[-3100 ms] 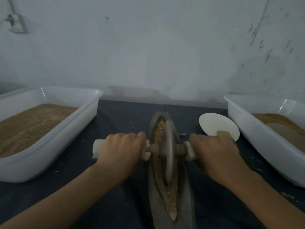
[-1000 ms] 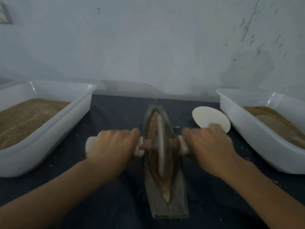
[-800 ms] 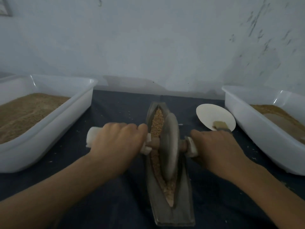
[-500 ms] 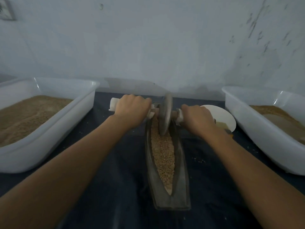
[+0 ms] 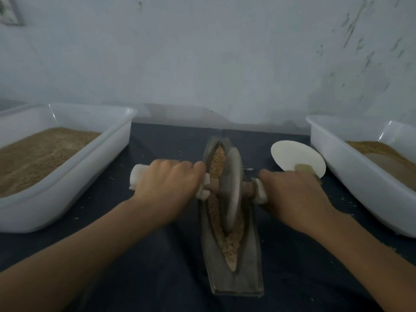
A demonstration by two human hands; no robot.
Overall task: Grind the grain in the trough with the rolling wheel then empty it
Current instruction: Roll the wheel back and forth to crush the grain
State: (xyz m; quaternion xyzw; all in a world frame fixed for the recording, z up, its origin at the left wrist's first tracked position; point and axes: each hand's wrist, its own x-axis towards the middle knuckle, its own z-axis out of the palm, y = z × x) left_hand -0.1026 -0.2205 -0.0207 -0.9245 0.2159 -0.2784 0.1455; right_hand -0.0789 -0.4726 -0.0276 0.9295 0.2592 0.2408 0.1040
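On the dark cloth [image 5: 157,278] in the middle of the table, a long boat-shaped trough [image 5: 234,280] is lying end-on to the viewer. The grain [image 5: 217,161] is sitting in its groove, showing beyond the wheel and again in a pale wedge toward the near tip. The wheel [image 5: 233,188] is standing upright on its edge in the groove, about midway along, leaning slightly rightward at the top.

The left hand [image 5: 167,188] is curling knuckles-up around the white-wrapped handle [image 5: 136,179] on the wheel's left side; the wrap's outer end is poking out past the little finger. The right hand [image 5: 292,194] is gripping the matching handle on the right, fingers folded over it, with only a bit of white wrap showing beside the wooden axle [image 5: 247,188].

Beyond the right hand a white round dish [image 5: 292,154] is sitting on the cloth, a small tan object at its near rim. A white tub [image 5: 67,192] of brown meal is standing at far left; a second white tub [image 5: 360,188] of brown meal is standing at far right. Stray flecks are dotting the cloth.

No label or writing is showing legibly anywhere.
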